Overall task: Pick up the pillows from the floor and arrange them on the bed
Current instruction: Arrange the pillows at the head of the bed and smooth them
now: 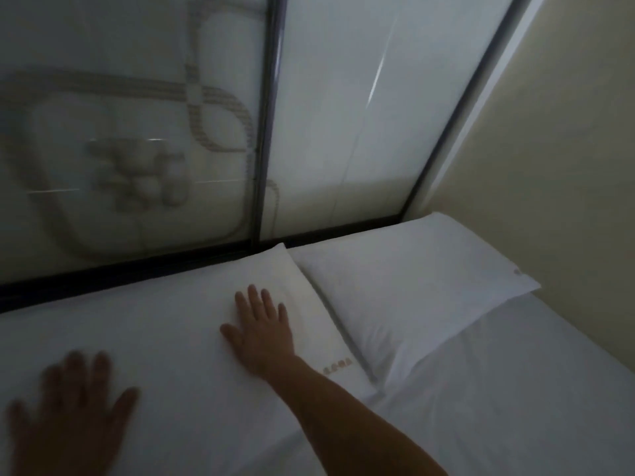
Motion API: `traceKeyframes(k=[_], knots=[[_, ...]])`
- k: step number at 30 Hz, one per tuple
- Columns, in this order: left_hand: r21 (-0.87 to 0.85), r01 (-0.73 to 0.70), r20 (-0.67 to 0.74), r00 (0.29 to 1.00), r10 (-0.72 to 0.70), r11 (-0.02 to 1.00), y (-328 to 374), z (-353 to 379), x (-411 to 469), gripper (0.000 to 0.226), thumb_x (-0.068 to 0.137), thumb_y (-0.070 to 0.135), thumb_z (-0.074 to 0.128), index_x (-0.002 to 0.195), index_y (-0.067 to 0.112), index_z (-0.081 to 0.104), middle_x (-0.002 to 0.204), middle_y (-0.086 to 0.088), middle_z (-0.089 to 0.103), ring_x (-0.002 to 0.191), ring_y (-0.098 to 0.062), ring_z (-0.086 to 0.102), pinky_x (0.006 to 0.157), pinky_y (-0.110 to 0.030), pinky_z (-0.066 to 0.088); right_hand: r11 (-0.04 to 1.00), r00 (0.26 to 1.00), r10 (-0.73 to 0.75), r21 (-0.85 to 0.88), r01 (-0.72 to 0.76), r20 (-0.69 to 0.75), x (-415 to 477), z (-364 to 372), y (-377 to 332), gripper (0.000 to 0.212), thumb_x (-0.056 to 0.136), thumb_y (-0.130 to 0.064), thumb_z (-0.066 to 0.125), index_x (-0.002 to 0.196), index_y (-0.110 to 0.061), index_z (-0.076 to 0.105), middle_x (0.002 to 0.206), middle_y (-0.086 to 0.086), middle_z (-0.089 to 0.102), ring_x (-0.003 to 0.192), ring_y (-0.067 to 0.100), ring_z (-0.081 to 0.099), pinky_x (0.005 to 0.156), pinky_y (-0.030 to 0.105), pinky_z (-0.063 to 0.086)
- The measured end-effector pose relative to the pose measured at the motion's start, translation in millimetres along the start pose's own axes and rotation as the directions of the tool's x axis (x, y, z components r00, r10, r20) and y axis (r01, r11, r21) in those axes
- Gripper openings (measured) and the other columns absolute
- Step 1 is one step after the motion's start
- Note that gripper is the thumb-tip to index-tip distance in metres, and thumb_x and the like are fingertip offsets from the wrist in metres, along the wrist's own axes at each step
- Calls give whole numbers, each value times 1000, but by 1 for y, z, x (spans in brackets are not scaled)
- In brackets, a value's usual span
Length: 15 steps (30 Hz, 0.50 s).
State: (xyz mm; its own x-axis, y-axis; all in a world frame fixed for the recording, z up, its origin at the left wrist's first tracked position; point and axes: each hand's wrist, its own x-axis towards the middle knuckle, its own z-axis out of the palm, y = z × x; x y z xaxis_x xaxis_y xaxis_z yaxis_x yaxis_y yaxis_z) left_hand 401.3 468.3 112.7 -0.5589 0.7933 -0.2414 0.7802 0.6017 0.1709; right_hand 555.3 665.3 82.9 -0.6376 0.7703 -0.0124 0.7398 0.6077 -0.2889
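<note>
Two white pillows lie side by side at the head of the bed (515, 389). The left pillow (165, 321) is the larger in view and has small gold lettering near its right end. My right hand (261, 333) lies flat on it, fingers spread, palm down. My left hand (74, 413) rests flat on the same pillow near the lower left corner and is blurred. The right pillow (405, 286) sits against the beige wall, touching the left pillow along one edge. Neither hand grips anything.
A frosted glass partition (137, 132) with a looping pattern and a dark frame (268, 115) stands right behind the pillows. A beige wall (567, 149) bounds the bed on the right. White sheet stretches toward the lower right.
</note>
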Motion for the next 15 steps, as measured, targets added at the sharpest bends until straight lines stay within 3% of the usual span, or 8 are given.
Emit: traceKeyframes(k=[2,4,5,7,9,10,12,15], knots=[[-4,84,-41,996,-84,996,-18,7,-2,104,66,77,-21,147,21,11,159,-13,7,145,-36,14,114,-56,4,994,992,-104,-28,106,67,-6,15,-13,70,89,-70,4,149,-36,-7,159,-6,-14,144,16,-19,115,44,-10],[-36,130,-68,989,-132,991,-39,17,-14,88,73,69,-20,150,31,1,155,4,-13,147,-23,4,116,-52,7,997,995,-48,-63,53,91,-19,25,2,69,91,-66,8,150,-32,-4,157,-7,-15,145,17,-15,115,43,-9],[-48,116,-86,989,-120,992,-51,23,-18,87,76,68,-16,150,29,4,155,5,-12,147,-21,3,116,-52,6,997,997,2,-78,5,83,-27,26,15,69,93,-64,11,151,-29,-3,158,-6,-13,146,17,-13,115,42,-8],[-9,166,-63,984,-166,986,-78,30,-39,99,72,77,-14,151,23,12,160,0,0,147,-23,3,115,-54,2,991,993,88,-110,-79,73,-40,30,33,68,95,-60,15,152,-25,-1,160,-3,-7,146,17,-9,116,42,-4],[24,246,-23,969,-246,969,-102,35,-59,114,57,79,-30,150,22,4,161,-3,-3,147,-23,-1,114,-54,2,984,988,135,-123,-126,68,-52,37,37,67,96,-58,17,152,-23,1,161,-2,-3,147,17,-6,117,44,0],[26,267,-48,963,-266,963,-107,38,-66,112,56,77,-32,150,23,-3,160,-3,-11,147,-22,-4,114,-55,3,984,988,146,-112,-139,51,-58,39,35,68,96,-57,18,152,-22,2,161,-1,-2,147,17,-5,118,44,2],[-3,278,-15,961,-278,961,-112,39,-74,91,74,76,-12,149,25,-11,156,-2,-23,146,-22,-13,115,-57,2,982,986,166,-95,-164,16,-69,37,31,69,96,-57,18,152,-21,4,161,0,0,147,19,-3,118,46,5],[-63,259,-80,961,-264,964,-115,33,-84,77,88,67,6,148,24,-14,159,-7,-19,145,-25,-16,116,-56,-2,982,988,157,-107,-157,-16,-81,22,21,71,94,-60,11,152,-21,0,161,2,-3,147,22,-4,118,47,4]])
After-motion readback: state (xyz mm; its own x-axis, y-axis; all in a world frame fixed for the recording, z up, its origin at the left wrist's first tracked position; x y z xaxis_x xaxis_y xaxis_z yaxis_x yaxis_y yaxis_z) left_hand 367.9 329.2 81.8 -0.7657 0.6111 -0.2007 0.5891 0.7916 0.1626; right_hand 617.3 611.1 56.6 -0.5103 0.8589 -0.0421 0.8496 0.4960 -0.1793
